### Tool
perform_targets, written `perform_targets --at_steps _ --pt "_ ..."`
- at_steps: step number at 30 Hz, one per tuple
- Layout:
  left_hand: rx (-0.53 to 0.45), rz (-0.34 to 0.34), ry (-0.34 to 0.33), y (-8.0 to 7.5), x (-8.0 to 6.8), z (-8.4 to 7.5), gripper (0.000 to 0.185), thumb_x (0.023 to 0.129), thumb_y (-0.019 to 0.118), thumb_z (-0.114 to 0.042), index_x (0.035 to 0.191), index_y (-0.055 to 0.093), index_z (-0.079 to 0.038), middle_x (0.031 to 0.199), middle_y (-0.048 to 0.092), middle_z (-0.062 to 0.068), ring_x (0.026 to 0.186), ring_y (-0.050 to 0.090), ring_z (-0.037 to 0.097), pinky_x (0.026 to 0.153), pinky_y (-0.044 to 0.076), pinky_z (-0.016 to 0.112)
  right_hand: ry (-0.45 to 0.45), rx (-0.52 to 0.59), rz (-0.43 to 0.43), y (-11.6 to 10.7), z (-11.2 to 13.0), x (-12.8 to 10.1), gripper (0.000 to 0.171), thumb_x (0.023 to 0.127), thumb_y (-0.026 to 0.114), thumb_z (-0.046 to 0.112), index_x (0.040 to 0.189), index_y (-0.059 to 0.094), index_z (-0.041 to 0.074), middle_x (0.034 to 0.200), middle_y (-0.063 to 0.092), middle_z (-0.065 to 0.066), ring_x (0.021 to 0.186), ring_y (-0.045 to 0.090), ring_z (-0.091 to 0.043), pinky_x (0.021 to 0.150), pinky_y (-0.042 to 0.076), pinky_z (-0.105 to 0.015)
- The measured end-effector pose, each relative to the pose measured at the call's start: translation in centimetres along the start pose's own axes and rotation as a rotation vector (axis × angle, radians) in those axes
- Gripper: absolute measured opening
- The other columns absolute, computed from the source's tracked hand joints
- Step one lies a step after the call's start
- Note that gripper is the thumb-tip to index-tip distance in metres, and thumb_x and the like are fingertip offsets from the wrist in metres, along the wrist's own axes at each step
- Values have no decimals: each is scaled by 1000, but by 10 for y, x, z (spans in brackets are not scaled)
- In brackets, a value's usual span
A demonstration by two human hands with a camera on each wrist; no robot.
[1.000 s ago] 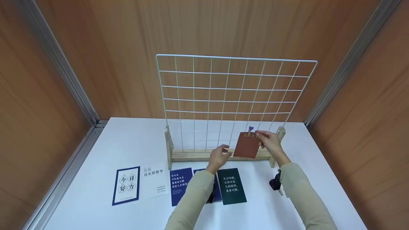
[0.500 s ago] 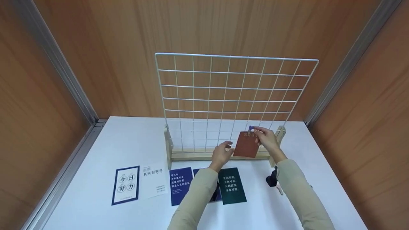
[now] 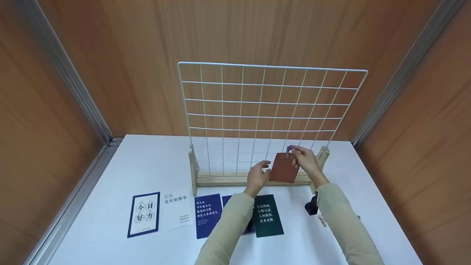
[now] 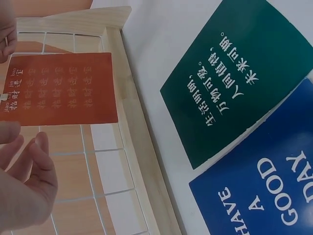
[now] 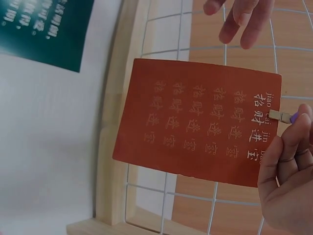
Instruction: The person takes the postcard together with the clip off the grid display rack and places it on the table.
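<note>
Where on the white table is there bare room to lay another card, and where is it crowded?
Bare patches: the table's left part, between the metal wall rail and the grid stand's wooden base, and the near-right corner beyond the right sleeve. Crowded: the card row from the framed card to the green card, and around the small dark object.

Wood-panelled test booth (image 3: 257, 33), white table (image 3: 147, 162)

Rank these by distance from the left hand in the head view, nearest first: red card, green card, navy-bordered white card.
1. red card: just right of the left hand, before the grid.
2. green card: flat on the table, below.
3. navy-bordered white card: far left.
</note>
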State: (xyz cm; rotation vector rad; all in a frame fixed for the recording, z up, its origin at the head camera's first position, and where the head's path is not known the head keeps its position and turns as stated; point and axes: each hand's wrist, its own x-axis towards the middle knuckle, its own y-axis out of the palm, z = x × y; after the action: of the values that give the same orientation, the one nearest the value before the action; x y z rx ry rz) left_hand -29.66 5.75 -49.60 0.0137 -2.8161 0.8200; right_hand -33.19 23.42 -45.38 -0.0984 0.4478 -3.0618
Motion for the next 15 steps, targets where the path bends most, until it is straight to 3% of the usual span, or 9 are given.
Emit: perform_targets --at_steps 8,15 --pt "-12 -9 -1 8 2 5 28 85 57 -9 113 57 -6 104 59 8 83 57 19 71 46 30 -4 18 15 1 -1 0 35 94 43 15 123 47 -3 58 50 -3 47 46 -8 44 41 -20" --pt "-17 31 -28 11 6 3 34 86 57 -12 118 52 -5 109 56 11 96 54 27 78 44 35 -9 15 20 3 0 4 35 94 42 15 124 47 -2 60 49 -7 46 45 -8 43 40 -19"
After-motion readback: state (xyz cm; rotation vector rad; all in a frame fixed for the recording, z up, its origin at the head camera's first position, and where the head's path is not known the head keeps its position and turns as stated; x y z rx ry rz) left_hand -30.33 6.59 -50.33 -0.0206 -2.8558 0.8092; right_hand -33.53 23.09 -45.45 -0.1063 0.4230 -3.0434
